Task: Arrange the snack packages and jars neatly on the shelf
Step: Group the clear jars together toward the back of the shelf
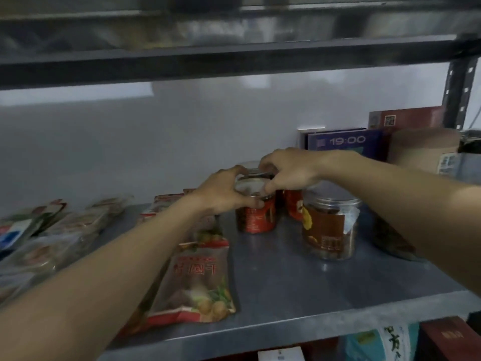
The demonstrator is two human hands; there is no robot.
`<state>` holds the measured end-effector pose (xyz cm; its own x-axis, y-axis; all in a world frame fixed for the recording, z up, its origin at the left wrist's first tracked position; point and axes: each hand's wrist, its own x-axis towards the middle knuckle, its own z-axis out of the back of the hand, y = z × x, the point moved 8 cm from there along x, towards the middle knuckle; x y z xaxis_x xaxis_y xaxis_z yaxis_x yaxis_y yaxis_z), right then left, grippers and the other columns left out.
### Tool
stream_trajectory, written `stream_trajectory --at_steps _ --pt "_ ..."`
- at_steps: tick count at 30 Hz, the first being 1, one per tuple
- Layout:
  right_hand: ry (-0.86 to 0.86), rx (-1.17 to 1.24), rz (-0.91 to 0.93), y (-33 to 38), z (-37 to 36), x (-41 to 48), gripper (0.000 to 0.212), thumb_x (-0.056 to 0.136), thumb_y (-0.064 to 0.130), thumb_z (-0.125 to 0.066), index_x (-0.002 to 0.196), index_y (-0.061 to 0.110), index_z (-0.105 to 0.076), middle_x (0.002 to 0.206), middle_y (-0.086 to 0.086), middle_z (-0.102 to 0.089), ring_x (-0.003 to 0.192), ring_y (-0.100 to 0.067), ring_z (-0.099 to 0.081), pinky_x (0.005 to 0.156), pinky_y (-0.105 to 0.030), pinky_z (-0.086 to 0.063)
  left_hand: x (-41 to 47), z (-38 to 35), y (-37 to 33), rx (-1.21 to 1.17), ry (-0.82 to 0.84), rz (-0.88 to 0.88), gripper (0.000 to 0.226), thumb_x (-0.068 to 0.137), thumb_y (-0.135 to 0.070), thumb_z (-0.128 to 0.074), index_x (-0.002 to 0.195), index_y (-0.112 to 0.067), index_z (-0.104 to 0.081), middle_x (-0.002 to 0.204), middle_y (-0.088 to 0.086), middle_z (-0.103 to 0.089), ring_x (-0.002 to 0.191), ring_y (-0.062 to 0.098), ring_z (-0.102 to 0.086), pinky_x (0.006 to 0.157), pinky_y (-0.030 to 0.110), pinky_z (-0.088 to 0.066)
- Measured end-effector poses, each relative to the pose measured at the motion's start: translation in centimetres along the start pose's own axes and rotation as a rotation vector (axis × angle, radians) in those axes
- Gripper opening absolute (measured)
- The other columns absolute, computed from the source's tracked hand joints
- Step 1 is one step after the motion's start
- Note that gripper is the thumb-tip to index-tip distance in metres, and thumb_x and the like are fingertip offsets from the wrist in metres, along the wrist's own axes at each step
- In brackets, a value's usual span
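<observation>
A red-labelled jar (256,216) with a clear lid stands on the grey metal shelf (299,290). My left hand (223,190) grips its lid rim from the left. My right hand (289,170) curls over the lid from the right, fingertips pinching the rim. Behind it stand another clear-lidded jar (248,165), mostly hidden, and a second red-labelled jar (294,204). A larger clear jar (329,225) with a brown label stands to the right. A red snack pouch (195,280) lies flat under my left forearm.
Several flat snack packets (52,230) lie in overlapping rows at the left. At the back right stand a blue box (343,140), a red box (406,119) and a brown cardboard tube (424,149). A dark bag (390,238) lies under my right forearm. Another shelf hangs overhead.
</observation>
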<state>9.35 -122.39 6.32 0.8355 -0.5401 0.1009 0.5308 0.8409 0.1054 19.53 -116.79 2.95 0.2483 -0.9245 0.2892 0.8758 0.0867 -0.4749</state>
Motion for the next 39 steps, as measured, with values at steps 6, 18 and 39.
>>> stream_trajectory --at_steps 6,18,39 --pt "0.071 -0.026 -0.02 -0.1 -0.8 0.7 0.07 0.066 0.052 -0.079 0.126 0.026 -0.052 0.12 0.004 -0.059 0.105 -0.018 -0.056 0.094 -0.035 -0.049 0.9 -1.4 0.9 -0.127 0.052 0.035 0.078 0.067 -0.033 -0.083 0.136 -0.024 -0.046 0.122 -0.003 -0.059 0.107 0.013 -0.057 0.084 0.023 -0.045" --pt "0.133 -0.082 -0.011 -0.9 -1.7 0.9 0.079 0.065 0.037 -0.085 0.133 0.027 -0.045 0.123 0.004 -0.053 0.105 -0.018 -0.052 0.086 -0.03 -0.049 1.8 -2.1 0.8 -0.162 0.035 0.028 0.079 0.063 -0.041 -0.086 0.131 -0.025 -0.049 0.12 -0.007 -0.059 0.105 0.01 -0.056 0.082 0.02 -0.044" --pt "0.131 -0.032 -0.112 -5.2 -1.2 -0.1 0.066 0.065 0.05 -0.081 0.119 0.023 -0.053 0.115 0.004 -0.055 0.102 -0.018 -0.055 0.087 -0.033 -0.052 2.6 -5.1 -1.7 -0.309 0.127 -0.043 0.095 0.059 -0.024 -0.09 0.14 -0.015 -0.04 0.131 0.0 -0.057 0.12 0.016 -0.054 0.106 0.037 -0.043"
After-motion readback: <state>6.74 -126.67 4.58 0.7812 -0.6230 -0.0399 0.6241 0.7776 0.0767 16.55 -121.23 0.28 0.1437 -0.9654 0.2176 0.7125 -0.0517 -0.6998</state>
